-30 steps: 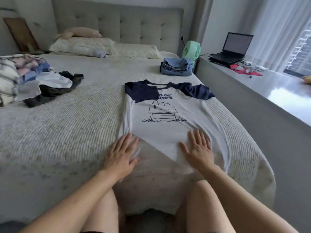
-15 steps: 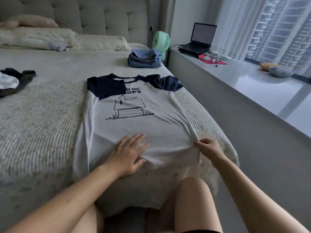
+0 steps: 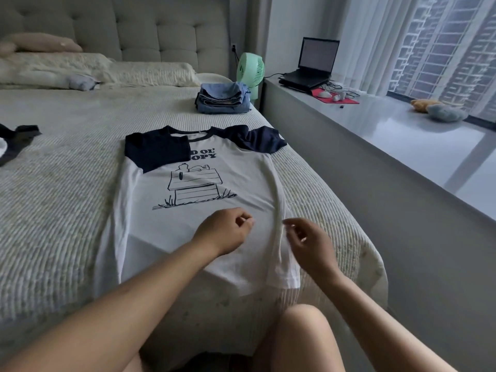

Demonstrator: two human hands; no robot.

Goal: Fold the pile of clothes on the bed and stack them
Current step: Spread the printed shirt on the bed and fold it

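A white T-shirt with navy sleeves and a doghouse drawing lies flat, front up, near the foot of the bed. Its right side is turned inward in a narrow strip. My left hand rests on the shirt's lower middle with fingers curled, pinching the fabric. My right hand is at the folded right edge, thumb and fingers pinching that strip. A folded stack of blue clothes sits at the bed's far right corner. Part of the unfolded pile, dark and white, shows at the left edge.
Pillows line the tufted headboard. A green fan stands beside the bed. A grey window ledge along the right carries a laptop, a red mat and two soft toys. My knee is at the bed's foot.
My right hand drew the shirt's right edge inward over the body. My left hand went from flat on the hem to curled, further right. The view came closer.
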